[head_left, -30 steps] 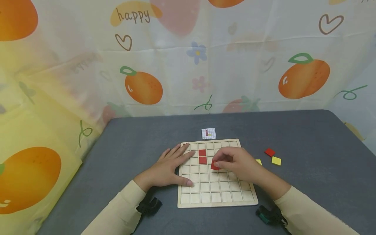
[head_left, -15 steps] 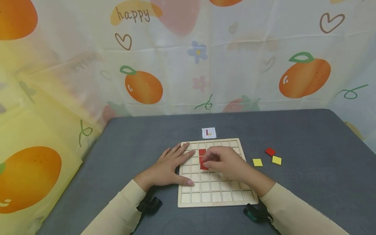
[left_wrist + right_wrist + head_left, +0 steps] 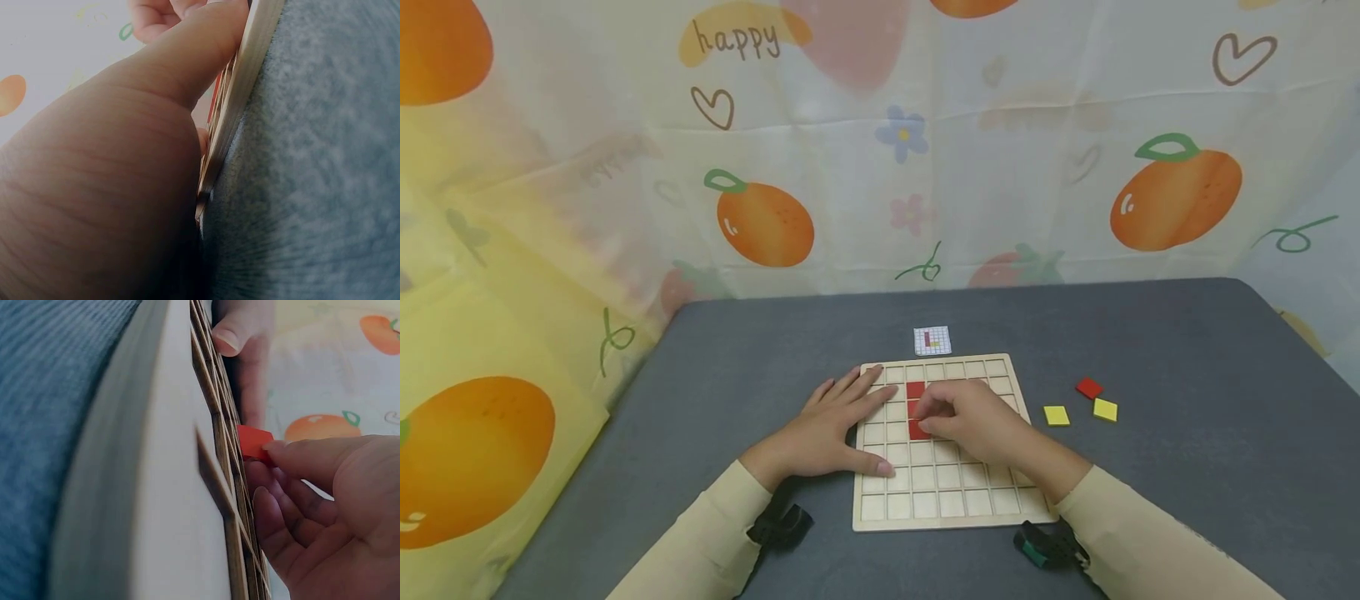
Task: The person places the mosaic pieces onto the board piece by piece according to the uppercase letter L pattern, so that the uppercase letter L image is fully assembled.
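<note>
A wooden grid board (image 3: 952, 503) lies on the dark table. My left hand (image 3: 826, 432) rests with spread fingers over its left edge, thumb on the lower cells. My right hand (image 3: 977, 418) pinches a square red tile (image 3: 917, 430) between thumb and fingers, right at a cell of the third column. In the right wrist view this red tile (image 3: 253, 441) stands tilted against the grid, thumb on its near corner. Directly above it in the same column sit two red tiles, the upper one (image 3: 915, 389) in full view, the lower one (image 3: 913, 408) partly hidden by my fingers.
A small printed card (image 3: 932, 341) with a coloured grid pattern lies behind the board. To the right of the board are two yellow tiles, one nearer (image 3: 1056, 416) and one farther (image 3: 1105, 409), beside a loose red tile (image 3: 1089, 387). A fruit-printed curtain (image 3: 850, 208) hangs behind the table.
My right hand has moved left with the red tile and lowered it to the cell under the two red ones, uncovering a yellow tile. The left hand has stayed put.
</note>
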A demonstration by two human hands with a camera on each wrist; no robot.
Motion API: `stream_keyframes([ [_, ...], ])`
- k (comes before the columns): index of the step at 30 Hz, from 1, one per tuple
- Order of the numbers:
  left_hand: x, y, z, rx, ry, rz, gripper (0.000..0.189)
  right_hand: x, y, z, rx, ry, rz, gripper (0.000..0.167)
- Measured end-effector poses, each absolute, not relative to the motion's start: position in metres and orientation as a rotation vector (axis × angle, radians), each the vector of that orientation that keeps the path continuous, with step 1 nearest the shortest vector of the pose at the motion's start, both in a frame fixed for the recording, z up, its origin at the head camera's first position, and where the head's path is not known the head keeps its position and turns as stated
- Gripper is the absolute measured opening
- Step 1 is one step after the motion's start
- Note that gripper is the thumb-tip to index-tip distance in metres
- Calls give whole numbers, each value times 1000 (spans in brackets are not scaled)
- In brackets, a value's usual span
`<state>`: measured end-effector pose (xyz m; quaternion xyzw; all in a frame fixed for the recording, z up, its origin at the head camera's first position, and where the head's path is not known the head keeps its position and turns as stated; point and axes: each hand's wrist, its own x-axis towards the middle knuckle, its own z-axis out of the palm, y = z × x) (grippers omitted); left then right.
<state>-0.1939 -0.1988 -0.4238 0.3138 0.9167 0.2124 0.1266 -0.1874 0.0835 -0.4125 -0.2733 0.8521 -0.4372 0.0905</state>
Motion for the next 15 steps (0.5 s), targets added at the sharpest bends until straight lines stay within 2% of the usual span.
stream_keyframes([
  [15,-194,-200,-427,927,2685,605,109,-188,86,-415,-871,2567,-1248,11],
])
